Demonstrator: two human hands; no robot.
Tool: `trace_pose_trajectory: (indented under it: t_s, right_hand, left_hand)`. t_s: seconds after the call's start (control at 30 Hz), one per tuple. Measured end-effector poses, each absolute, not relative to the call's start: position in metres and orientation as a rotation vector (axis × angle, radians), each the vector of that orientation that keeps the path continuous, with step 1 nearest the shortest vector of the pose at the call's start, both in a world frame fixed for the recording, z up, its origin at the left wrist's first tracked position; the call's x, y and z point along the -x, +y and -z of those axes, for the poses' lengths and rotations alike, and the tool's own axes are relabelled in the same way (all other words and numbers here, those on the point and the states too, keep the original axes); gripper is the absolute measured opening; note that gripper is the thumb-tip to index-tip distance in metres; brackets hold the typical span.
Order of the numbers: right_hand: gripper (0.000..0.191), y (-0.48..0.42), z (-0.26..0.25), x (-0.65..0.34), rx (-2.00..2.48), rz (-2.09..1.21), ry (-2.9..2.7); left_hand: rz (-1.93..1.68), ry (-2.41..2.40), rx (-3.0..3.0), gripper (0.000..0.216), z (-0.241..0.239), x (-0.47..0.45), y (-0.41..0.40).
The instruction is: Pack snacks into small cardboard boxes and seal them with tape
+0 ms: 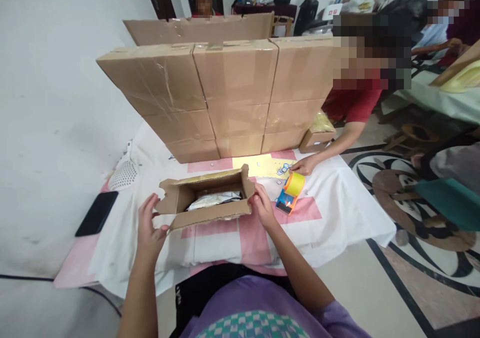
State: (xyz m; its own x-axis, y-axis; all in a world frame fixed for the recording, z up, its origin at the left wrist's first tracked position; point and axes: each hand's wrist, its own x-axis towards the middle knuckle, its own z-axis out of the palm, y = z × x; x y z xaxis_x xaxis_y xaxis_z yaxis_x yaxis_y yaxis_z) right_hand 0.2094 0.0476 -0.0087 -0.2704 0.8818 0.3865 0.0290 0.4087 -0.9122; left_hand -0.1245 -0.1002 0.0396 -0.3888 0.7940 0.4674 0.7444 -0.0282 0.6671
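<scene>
An open cardboard box (210,217) stands on the cloth in front of me, its end flaps folded outward. Inside it lies a flat, shiny silver-white packet (213,199). My left hand (150,228) is at the left flap, thumb and fingers apart, the fingertips against the flap's edge. On the other side, my right hand (263,207) has its fingers closed on the right flap. To the right of the box is an orange and blue tape dispenser (288,198) with a yellow roll. Small blue and white pieces (284,169) lie beside it.
A wall of stacked, taped cartons (236,88) rises behind the box. Another person's hand (305,165) reaches in at the right, near a small carton (317,140). A black phone (96,213) and a white perforated object (123,174) lie at the left.
</scene>
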Motion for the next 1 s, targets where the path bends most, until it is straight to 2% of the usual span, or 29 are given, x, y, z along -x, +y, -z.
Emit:
trace_pose_trajectory:
  t_s: [0.17, 0.27, 0.6, 1.0]
  right_hand:
    - [0.045, 0.057, -0.036, -0.200, 0.721, -1.024, -1.649]
    - [0.041, 0.061, -0.046, -0.195, 0.709, -1.023, -1.663]
    - [0.035, 0.064, -0.039, -0.188, 0.729, -0.987, -1.645]
    - [0.035, 0.064, -0.031, -0.184, 0.751, -0.982, -1.726]
  left_hand:
    - [-1.349, 1.924, -1.795, 0.092, -0.062, 0.116, -0.087]
    - [-1.341, 1.830, -1.820, 0.082, -0.072, 0.111, -0.076]
    - [-1.013, 1.872, -1.719, 0.065, -0.079, 0.121, -0.053]
    - [-0.991, 1.928, -1.674, 0.060, -0.077, 0.119, -0.043]
